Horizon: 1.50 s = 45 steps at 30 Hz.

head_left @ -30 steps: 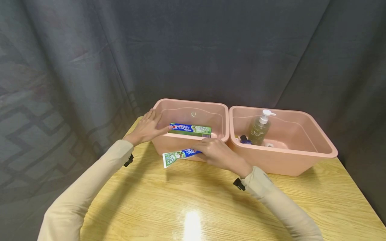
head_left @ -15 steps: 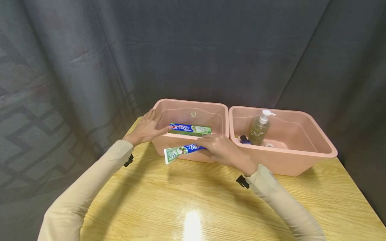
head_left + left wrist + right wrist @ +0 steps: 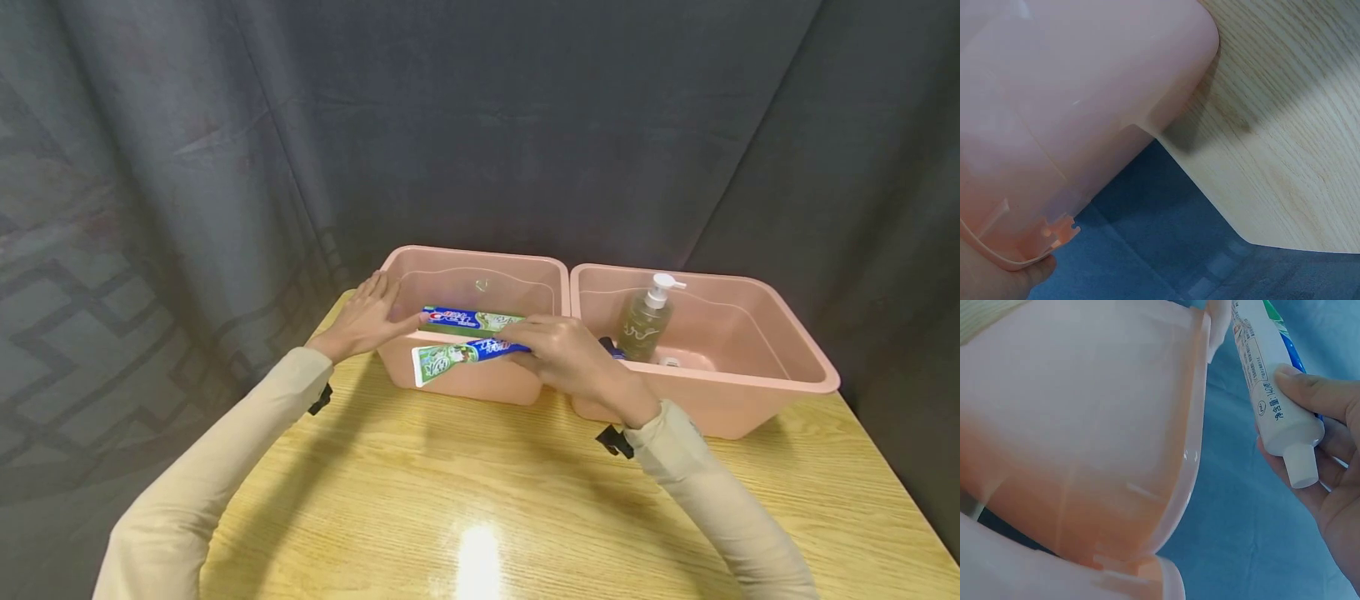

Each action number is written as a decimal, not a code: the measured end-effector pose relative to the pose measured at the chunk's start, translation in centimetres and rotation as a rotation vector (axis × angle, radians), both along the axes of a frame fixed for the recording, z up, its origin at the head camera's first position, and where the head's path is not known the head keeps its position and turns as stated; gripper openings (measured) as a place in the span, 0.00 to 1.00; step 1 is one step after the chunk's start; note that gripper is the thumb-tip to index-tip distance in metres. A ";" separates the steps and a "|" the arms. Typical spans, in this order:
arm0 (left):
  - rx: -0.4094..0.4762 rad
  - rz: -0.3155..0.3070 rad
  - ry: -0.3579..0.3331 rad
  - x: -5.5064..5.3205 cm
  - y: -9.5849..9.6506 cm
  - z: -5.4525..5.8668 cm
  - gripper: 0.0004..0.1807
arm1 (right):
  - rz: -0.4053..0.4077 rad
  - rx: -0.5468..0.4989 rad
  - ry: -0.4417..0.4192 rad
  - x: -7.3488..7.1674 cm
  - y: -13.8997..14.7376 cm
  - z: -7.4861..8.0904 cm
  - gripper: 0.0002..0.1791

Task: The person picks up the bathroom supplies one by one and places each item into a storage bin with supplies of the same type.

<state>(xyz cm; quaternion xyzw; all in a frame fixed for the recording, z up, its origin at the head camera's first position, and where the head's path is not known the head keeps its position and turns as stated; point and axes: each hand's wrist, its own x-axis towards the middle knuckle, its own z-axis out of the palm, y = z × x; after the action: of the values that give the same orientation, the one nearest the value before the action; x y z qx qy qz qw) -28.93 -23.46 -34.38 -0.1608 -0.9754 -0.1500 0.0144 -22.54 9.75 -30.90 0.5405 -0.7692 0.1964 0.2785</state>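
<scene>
My right hand [image 3: 570,357] grips a blue, green and white toothpaste tube [image 3: 453,357] at its cap end. Its flat green end points left, in front of the left pink bin [image 3: 457,379] at about rim height. In the right wrist view the thumb presses the printed side of the tube [image 3: 1272,394], above its white cap [image 3: 1301,467]. With fingers spread, my left hand [image 3: 363,323] rests on the left bin's left corner and rim. Inside that bin lies a blue and green toothpaste box [image 3: 459,320], its right end partly covered by my right hand.
A second pink bin [image 3: 720,404] stands close on the right. It holds a pump bottle [image 3: 643,327], a dark-capped item [image 3: 610,345] partly hidden by my hand, and a small white piece [image 3: 670,362]. Beneath is a wooden table [image 3: 420,492]; a grey curtain [image 3: 495,133] hangs behind.
My right hand has risen and shifted slightly right with the toothpaste tube, from below the left bin's rim to about rim height. The left hand has stayed in place.
</scene>
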 end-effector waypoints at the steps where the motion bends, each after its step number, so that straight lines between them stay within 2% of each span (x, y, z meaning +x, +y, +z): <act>1: 0.000 -0.001 0.000 0.0 0.0 0.0 0.59 | 0.001 -0.005 -0.005 -0.1 0.1 0.1 0.18; 8: 0.008 -0.009 0.011 0.0 -0.1 0.0 0.60 | -0.001 -0.048 -0.011 -0.5 0.6 0.4 0.17; 22: 0.005 -0.011 -0.006 -0.1 0.0 -0.1 0.60 | -0.085 -0.118 -0.034 -1.8 1.9 0.2 0.19; 45: 0.009 -0.001 0.000 -0.3 0.0 -0.2 0.54 | -0.272 -0.089 -0.124 -3.6 1.5 -0.6 0.16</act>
<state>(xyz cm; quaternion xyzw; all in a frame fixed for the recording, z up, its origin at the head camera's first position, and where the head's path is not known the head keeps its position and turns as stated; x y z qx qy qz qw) -29.26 -23.50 -34.58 -0.1614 -0.9746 -0.1543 0.0152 -26.13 11.28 -31.51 0.4054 -0.8416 0.2238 0.2780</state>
